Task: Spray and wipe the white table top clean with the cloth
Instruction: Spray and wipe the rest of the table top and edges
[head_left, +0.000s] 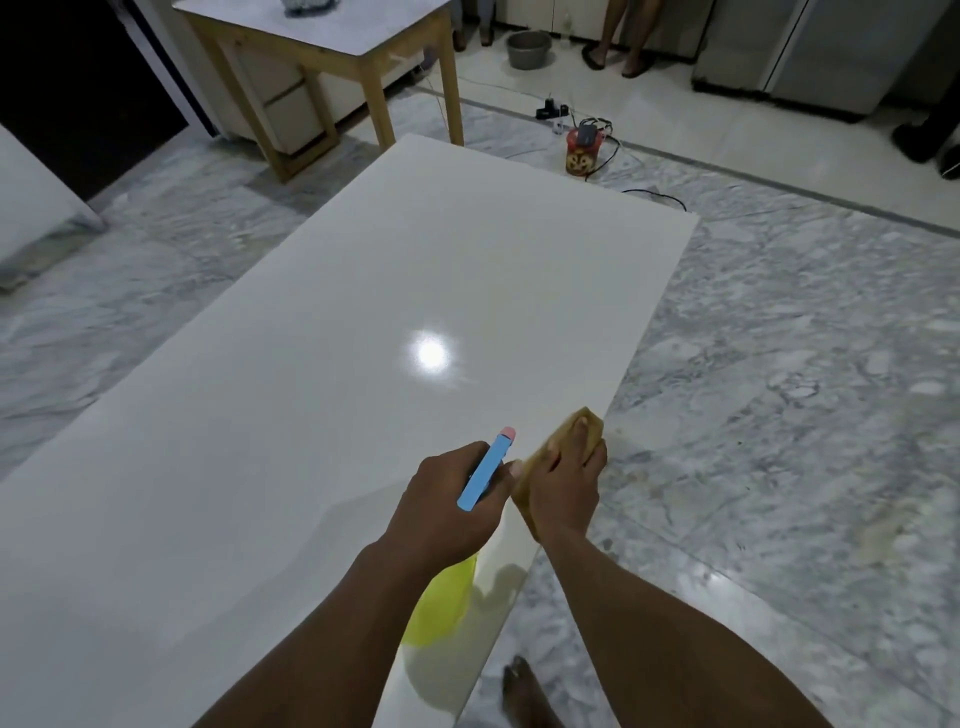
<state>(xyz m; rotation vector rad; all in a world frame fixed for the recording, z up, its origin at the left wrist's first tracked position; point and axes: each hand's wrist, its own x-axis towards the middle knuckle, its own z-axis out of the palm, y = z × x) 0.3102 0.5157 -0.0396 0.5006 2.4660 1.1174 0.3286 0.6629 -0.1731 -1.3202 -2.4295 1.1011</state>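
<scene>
The white table top fills the middle of the head view, glossy with a lamp's glare near its centre. My left hand grips a spray bottle with a blue head and pink nozzle; its yellow-green body shows under my forearm. My right hand presses a tan cloth flat against the table's right edge, fingers spread over it. The two hands are almost touching.
A wooden table with a white top stands at the back left. On the marble floor behind lie a red jar, cables and a power strip, plus a grey basin. A person's legs stand far back. My bare foot is beside the table.
</scene>
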